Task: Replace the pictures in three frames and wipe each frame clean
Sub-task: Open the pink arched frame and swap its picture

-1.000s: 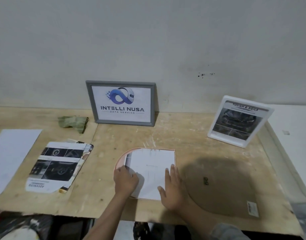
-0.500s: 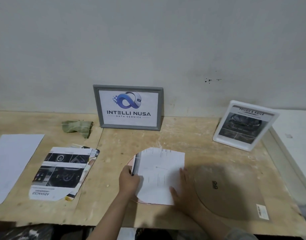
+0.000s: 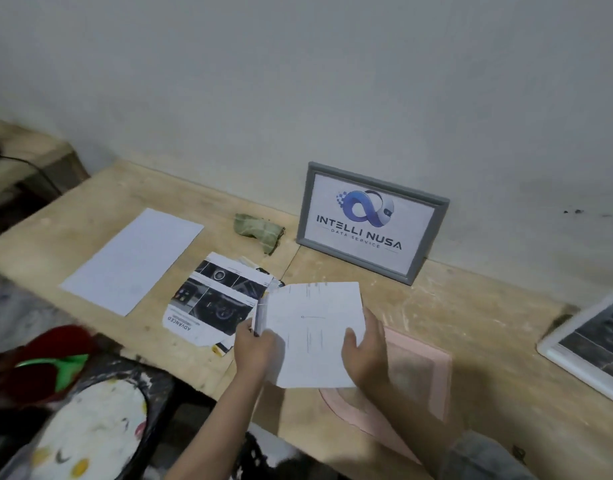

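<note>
Reading "INTELLI NUSA" on gray frame (image 3: 373,222).

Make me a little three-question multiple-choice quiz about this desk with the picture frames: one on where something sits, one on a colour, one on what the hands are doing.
1. Where is the green cloth?
A. Left of the grey frame, near the wall
B. On the pink frame
C. Under the blank white sheet

2. What colour is the frame lying flat under the hands?
A. Grey
B. Pink
C. Black

3. What is happening to the white-backed picture?
A. It lies untouched on the table
B. It leans on the wall
C. Both hands hold it above the pink frame

Answers: 1 A, it lies beside the grey frame's left edge. 2 B, its border is pale pink. 3 C, the left hand and right hand grip its sides.
</note>
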Tool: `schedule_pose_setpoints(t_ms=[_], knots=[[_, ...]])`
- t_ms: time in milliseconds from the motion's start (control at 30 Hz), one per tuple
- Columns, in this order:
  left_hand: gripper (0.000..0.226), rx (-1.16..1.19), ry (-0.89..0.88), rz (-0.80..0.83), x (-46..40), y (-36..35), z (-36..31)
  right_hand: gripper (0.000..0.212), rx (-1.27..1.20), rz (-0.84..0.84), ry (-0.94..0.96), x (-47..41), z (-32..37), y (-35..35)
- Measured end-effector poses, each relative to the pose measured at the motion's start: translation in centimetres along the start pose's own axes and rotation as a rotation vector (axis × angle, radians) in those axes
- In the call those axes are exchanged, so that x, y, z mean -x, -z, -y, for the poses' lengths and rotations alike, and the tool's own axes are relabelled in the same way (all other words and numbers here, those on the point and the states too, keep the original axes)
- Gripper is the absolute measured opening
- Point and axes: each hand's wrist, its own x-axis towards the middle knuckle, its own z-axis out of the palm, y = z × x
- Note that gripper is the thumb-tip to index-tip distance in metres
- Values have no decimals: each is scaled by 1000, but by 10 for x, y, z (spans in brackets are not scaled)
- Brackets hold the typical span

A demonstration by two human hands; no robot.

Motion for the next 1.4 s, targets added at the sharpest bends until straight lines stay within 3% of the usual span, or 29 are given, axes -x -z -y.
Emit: schedule_pose_setpoints(t_ms=[200, 433, 600, 767, 967, 1167, 1267, 1400], knots=[[38, 21, 20, -206, -79, 93, -6, 57, 112, 328, 55, -31, 85, -108], [31, -58, 102, -350, -168, 190, -20, 57, 243, 632, 103, -62, 182, -244], [67, -165, 193, -362, -221, 235, -29, 64, 421, 782, 141, -83, 239, -333], [75, -164, 178, -339, -250, 249, -35, 63, 515, 840, 228, -102, 266, -388], [90, -108, 164, -266, -265, 254, -31, 61, 576, 861, 339, -118, 274, -420], [64, -171, 190, -311, -253, 247, -22, 53, 659, 831, 371, -126, 249, -405], [57, -129, 202, -308, -233, 233, -19, 32, 673, 807, 398, -124, 224, -377], [54, -129, 154, -276, -200, 213, -14, 44, 757, 761, 452, -119, 189, -332]])
